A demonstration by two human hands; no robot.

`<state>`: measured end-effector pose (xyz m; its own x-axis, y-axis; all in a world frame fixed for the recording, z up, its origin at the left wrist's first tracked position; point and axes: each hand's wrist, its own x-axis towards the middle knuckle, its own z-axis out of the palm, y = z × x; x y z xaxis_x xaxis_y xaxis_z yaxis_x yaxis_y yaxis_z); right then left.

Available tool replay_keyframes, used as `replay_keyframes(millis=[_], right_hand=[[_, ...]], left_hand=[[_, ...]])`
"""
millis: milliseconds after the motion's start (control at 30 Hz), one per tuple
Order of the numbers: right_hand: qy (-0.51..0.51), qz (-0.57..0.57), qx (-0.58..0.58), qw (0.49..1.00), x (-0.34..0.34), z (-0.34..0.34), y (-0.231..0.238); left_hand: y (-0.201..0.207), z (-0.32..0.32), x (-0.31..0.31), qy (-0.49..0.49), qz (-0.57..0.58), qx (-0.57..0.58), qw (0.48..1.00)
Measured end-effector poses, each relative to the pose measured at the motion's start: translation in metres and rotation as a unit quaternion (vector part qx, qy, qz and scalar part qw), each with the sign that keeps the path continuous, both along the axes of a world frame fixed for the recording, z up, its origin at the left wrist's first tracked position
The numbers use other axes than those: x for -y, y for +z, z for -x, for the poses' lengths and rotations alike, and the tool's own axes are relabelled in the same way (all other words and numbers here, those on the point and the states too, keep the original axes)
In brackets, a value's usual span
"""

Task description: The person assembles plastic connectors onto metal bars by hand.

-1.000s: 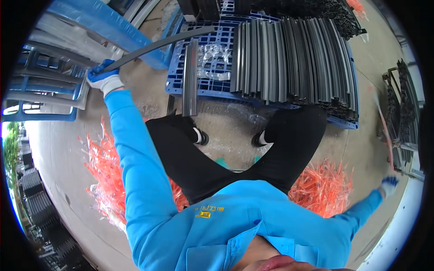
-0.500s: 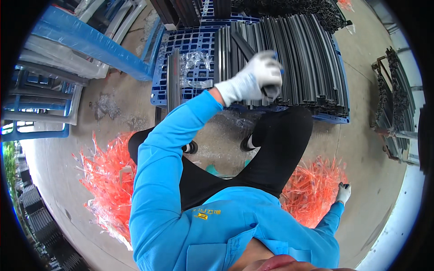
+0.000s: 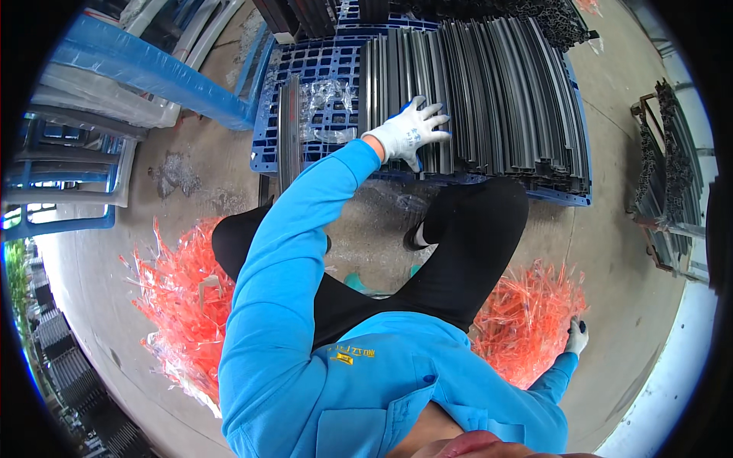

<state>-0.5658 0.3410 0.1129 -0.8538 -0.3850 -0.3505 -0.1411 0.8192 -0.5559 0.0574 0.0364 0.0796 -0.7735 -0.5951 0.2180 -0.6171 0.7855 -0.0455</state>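
My left hand (image 3: 416,136), in a white glove with blue at the fingers, is open with its fingers spread. It lies over the near left part of a row of long dark grey and black profile strips (image 3: 496,99), holding none of them. These strips lie side by side on a blue plastic pallet (image 3: 267,145). Out to the right, my right hand (image 3: 578,337), also gloved, is low beside a heap of red-orange plastic shreds (image 3: 527,320). Its fingers are small and partly hidden, so its grip is unclear.
Another shred heap (image 3: 187,305) is beside my left leg. A few separate strips (image 3: 289,130) and crumpled clear film (image 3: 332,99) lie on the pallet's left. Blue racks (image 3: 69,221) with wrapped frames stand at left; a rack of dark profiles (image 3: 668,168) stands at right.
My left hand has let go of the dark strip it held at a slant and moved left, fingers spreading. The strip no longer slants above the row. My right hand has shifted slightly.
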Motion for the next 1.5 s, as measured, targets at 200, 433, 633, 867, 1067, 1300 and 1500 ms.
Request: replay_keyframes(millis=[200,433,633,867,1067,1300,1500], right_hand=[[-0.054,0.159,-0.056,0.984,-0.02,0.064,0.005],[0.11,0.265,-0.054,0.956,0.091,-0.079,0.063],[0.342,0.295,0.004,0.892,0.179,-0.206,0.066],[0.493,0.425,0.12,0.749,0.221,-0.362,0.058],[0.631,0.352,0.187,0.666,0.24,-0.459,0.028],[0.674,0.293,0.153,0.661,0.246,-0.47,0.01],[0.642,0.28,0.143,0.7,0.25,-0.459,0.01]], left_hand=[[-0.051,-0.058,-0.03,0.217,-0.039,-0.255,0.942],[-0.157,-0.149,-0.146,0.68,-0.123,0.022,0.722],[-0.195,-0.154,-0.168,0.642,-0.111,0.152,0.743],[-0.173,-0.155,-0.168,0.539,-0.233,-0.145,0.797],[-0.14,-0.129,-0.167,0.498,-0.14,-0.051,0.854],[-0.162,-0.114,-0.167,0.335,-0.125,-0.059,0.932],[-0.167,-0.124,-0.16,0.469,-0.086,-0.008,0.879]])
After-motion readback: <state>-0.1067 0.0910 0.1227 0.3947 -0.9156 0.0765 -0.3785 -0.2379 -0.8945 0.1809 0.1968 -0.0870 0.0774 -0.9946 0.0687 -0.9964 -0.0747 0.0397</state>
